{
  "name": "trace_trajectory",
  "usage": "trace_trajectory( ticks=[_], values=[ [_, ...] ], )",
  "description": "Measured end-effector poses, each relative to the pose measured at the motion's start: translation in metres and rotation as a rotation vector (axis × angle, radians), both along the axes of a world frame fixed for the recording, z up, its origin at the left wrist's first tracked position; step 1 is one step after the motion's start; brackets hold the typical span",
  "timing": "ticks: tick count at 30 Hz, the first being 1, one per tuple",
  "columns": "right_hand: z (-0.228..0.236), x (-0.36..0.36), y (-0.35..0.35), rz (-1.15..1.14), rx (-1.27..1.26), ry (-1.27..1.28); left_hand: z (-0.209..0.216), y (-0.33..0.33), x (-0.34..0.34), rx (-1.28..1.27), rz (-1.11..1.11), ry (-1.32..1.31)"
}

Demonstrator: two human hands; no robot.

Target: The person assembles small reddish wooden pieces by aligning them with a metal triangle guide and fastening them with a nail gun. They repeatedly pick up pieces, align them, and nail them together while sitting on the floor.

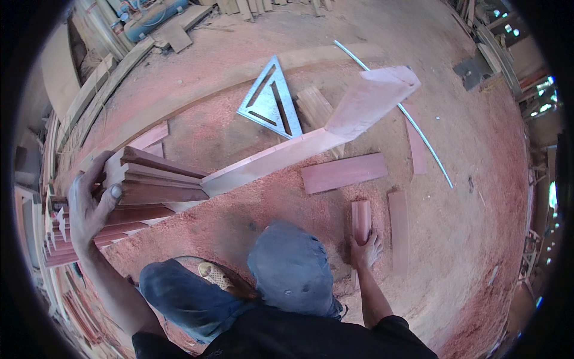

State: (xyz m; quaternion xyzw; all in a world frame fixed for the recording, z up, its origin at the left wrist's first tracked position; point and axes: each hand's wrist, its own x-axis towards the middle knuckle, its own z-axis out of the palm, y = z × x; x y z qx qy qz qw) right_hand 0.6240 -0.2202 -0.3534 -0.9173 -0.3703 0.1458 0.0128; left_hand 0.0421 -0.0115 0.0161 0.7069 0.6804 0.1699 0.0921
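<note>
At the left, my left hand (89, 200) is curled over the end of a grooved wooden piece (134, 170), thumb on the near side. That piece belongs to a row of similar reddish pieces along a long pale plank (263, 157). A wide flat board end (376, 99) rises from the plank's far right end. Low on the right, my right hand (366, 248) is closed round a short reddish wood block (361, 216) over the dusty floor. Beyond the plank lies a silver triangular square (272, 102) with slots.
Flat offcuts lie round my right hand: a wide one (345, 172) and a narrow one (399, 232). A thin metal rod (427, 143) crosses the floor at the right. A blue compressor tank (156, 18) and stacked boards (101, 90) stand at the far left.
</note>
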Motion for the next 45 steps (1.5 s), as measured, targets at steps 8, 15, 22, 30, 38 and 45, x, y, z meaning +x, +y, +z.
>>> trace_trajectory(
  ticks=[8,15,22,30,38,45],
  values=[
    [-0.046,-0.037,0.150,0.068,0.398,0.909,0.005,0.005,0.008,-0.051,-0.043,-0.101],
    [-0.108,-0.086,0.237,-0.934,1.045,0.986,0.007,0.003,0.007,-0.028,-0.055,-0.042],
    [-0.085,-0.045,0.238,-1.064,0.961,1.320,0.009,0.002,0.010,0.015,-0.067,-0.018],
    [-0.077,-0.060,0.184,-0.830,1.074,1.080,0.010,0.000,0.009,0.001,-0.023,0.074],
    [-0.059,-0.070,0.133,-0.463,0.696,0.959,0.008,0.002,0.006,-0.046,-0.016,-0.020],
    [-0.024,0.095,0.210,-0.050,1.014,0.521,0.006,0.011,0.015,-0.017,0.011,0.037]
  ],
)
